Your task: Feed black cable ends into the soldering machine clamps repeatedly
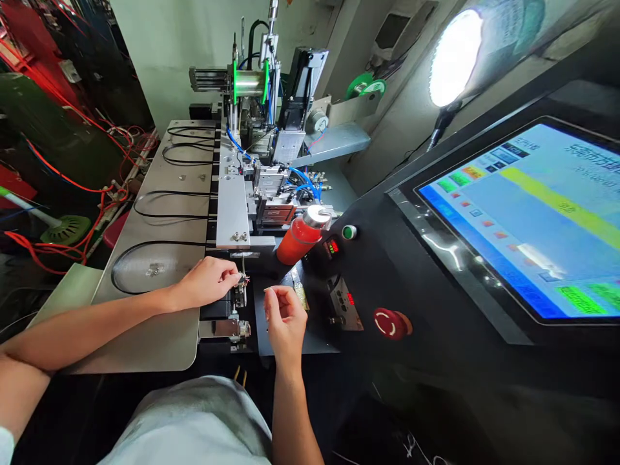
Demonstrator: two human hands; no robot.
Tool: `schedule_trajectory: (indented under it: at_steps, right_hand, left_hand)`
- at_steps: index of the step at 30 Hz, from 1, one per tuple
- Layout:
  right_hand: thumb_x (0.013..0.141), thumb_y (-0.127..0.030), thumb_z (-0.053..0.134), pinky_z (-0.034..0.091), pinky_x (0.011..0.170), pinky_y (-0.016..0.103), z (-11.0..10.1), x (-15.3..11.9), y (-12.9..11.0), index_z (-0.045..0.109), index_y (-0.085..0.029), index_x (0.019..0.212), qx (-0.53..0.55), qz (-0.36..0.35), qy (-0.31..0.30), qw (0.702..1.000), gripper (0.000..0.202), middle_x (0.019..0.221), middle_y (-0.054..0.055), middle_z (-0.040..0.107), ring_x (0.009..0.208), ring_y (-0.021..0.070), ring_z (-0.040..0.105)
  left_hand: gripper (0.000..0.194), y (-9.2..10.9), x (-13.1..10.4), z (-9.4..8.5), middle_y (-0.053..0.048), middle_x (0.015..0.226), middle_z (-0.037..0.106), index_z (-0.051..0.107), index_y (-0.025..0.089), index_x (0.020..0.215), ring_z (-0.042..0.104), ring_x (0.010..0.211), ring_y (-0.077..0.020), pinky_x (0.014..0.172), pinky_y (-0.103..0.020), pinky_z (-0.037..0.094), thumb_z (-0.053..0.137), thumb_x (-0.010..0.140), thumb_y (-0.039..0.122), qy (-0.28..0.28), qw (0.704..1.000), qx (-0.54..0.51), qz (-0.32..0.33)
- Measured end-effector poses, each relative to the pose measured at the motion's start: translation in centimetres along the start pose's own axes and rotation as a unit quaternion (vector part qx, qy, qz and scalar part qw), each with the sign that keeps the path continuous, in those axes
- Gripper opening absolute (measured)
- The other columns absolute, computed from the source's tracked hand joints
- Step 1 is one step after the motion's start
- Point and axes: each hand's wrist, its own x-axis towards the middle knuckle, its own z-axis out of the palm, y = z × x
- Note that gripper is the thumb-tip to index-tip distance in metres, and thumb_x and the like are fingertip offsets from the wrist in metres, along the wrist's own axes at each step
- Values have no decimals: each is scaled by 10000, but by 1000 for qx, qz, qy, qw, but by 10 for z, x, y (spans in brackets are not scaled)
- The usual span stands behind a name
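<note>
My left hand (208, 282) reaches over the metal plate to a small metal clamp fixture (239, 294) at the front of the machine. Its thumb and fingertips are pinched together there, close to some thin wire ends (246, 279); what they grip is too small to make out. To the right, my right hand (287, 316) is raised over the dark work surface, its fingers curled in toward the thumb. Whatever may be between those fingertips is hidden. Black cables (145, 244) lie in loops on the metal plate (145, 336), their ends running into the machine's row of holders.
An orange bottle (298, 239) stands just beyond my right hand. A machine with a wire spool (250, 82) rises at the back. On the right are a red emergency stop button (391, 323), a control touchscreen (533, 226) and a bright lamp (455, 58).
</note>
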Motion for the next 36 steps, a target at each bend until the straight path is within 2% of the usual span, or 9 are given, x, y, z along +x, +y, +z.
schedule_trajectory:
  at_steps: [6,11,15,23,36]
  right_hand:
    - [911,-341,507,379,536,238,6,14,3,560,-191,762,-16,-26,-73,997,218,631,-32,501,565,108,473]
    - [929,-268,471,428,613,256,10,16,-1,636,-179,929,-72,-97,-60,991,187,788,23,599,692,137,555]
    - [935,-229,462,434,626,263,12,9,-1,657,-177,944,-104,-138,-57,983,202,822,40,618,719,144,566]
    - [942,-237,462,440,632,271,6,6,4,655,-183,927,-113,-120,-31,986,201,816,40,626,721,149,578]
    - [948,-291,454,416,636,261,10,9,5,638,-182,872,-99,-102,-59,988,227,795,31,617,704,143,561]
  left_hand:
    - [280,0,2,2,14,563,510,619,146,689,403,534,-102,563,-225,273,472,860,312,10,1000,-1,7]
    - [274,-1,1,1,8,590,540,635,143,714,429,558,-105,571,-222,285,461,857,298,2,1000,-7,11]
    - [284,-3,1,1,7,583,540,627,141,702,425,549,-105,569,-222,290,450,853,303,4,1000,-13,22]
    - [292,-4,-1,-2,8,579,533,626,139,703,426,547,-106,562,-217,294,436,855,301,-3,1000,-11,26]
    - [273,2,0,-1,8,575,531,632,142,695,419,547,-106,562,-221,277,459,855,279,0,1000,4,3]
